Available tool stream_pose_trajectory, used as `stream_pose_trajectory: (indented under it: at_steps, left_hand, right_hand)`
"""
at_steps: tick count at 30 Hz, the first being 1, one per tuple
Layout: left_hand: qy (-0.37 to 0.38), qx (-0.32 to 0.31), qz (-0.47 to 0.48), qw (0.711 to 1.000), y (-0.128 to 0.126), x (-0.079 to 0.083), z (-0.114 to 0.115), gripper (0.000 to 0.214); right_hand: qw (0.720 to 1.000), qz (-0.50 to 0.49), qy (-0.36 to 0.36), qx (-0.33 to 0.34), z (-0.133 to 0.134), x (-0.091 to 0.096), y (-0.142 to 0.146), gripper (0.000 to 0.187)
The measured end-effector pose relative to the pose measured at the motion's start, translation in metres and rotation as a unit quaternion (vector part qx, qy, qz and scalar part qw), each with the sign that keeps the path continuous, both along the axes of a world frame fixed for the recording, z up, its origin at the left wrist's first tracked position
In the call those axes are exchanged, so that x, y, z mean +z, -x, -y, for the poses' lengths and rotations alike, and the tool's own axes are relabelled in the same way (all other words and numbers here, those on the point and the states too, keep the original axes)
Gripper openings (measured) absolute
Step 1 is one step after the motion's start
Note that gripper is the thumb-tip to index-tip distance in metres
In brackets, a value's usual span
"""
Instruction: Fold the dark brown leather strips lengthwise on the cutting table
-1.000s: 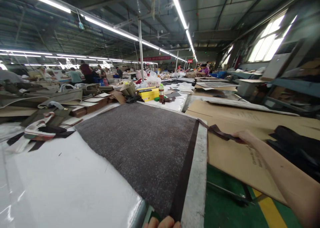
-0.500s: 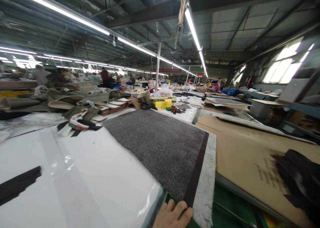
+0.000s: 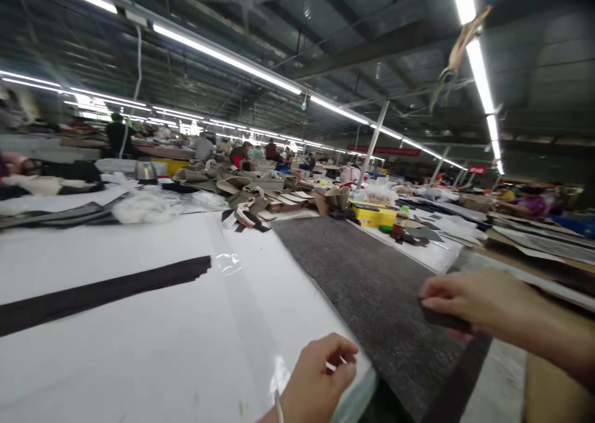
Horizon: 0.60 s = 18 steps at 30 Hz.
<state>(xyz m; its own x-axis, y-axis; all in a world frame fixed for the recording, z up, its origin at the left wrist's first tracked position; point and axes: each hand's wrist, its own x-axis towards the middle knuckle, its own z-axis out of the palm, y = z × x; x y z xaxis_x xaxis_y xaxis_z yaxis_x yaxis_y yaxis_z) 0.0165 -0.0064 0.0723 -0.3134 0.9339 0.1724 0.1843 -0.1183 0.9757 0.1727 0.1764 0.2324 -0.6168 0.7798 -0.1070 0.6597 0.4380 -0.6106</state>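
Observation:
My right hand (image 3: 469, 302) is pinched shut on the end of a dark brown strip (image 3: 458, 373) that runs along the right edge of the grey felt mat (image 3: 372, 280). My left hand (image 3: 318, 376) hovers at the near edge of the glossy white tabletop (image 3: 153, 342), fingers curled with thumb and forefinger almost touching; I cannot make out anything in them. A second dark brown strip (image 3: 102, 293) lies flat on the white surface to the left.
Beyond the mat stand a yellow box (image 3: 374, 215) and a small bottle (image 3: 400, 220). Piles of tan bag parts (image 3: 251, 191) and cut pieces crowd the far tabletop. Cardboard sheets (image 3: 534, 240) lie at right. Other people work in the background.
My view has swung left. My right hand has come back into view and taken hold of the strip on the mat's edge. My left hand lifted off the mat's near edge and curled.

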Motion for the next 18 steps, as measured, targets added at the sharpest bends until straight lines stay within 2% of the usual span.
stream_pose_trajectory:
  at_steps: [3, 5, 7, 9, 12, 15, 18]
  left_hand:
    - [-0.008, 0.080, 0.025, 0.996, 0.033, 0.016, 0.050, 0.026]
    - [-0.007, 0.139, -0.001, 0.990, 0.050, 0.020, 0.084, 0.026]
    - [0.014, 0.212, -0.039, 0.976, 0.063, 0.019, 0.114, 0.027]
    - [0.056, 0.297, -0.081, 0.950, 0.070, 0.014, 0.140, 0.031]
    - [0.108, 0.395, -0.138, 0.902, 0.077, 0.001, 0.170, 0.035]
    - [0.110, 0.445, -0.195, 0.867, 0.080, -0.016, 0.192, 0.034]
    - [0.105, 0.478, -0.240, 0.838, 0.081, -0.031, 0.214, 0.044]
  right_hand:
    - [0.984, 0.012, 0.123, 0.127, 0.059, -0.042, 0.094, 0.021]
    - [0.949, -0.026, 0.240, 0.201, 0.100, -0.069, 0.145, 0.032]
    - [0.914, -0.063, 0.314, 0.248, 0.135, -0.090, 0.182, 0.039]
    - [0.888, -0.092, 0.350, 0.283, 0.163, -0.107, 0.207, 0.045]
    - [0.865, -0.114, 0.358, 0.333, 0.197, -0.129, 0.234, 0.048]
    - [0.857, -0.104, 0.350, 0.365, 0.228, -0.144, 0.251, 0.041]
    - [0.842, -0.085, 0.381, 0.373, 0.256, -0.148, 0.259, 0.042]
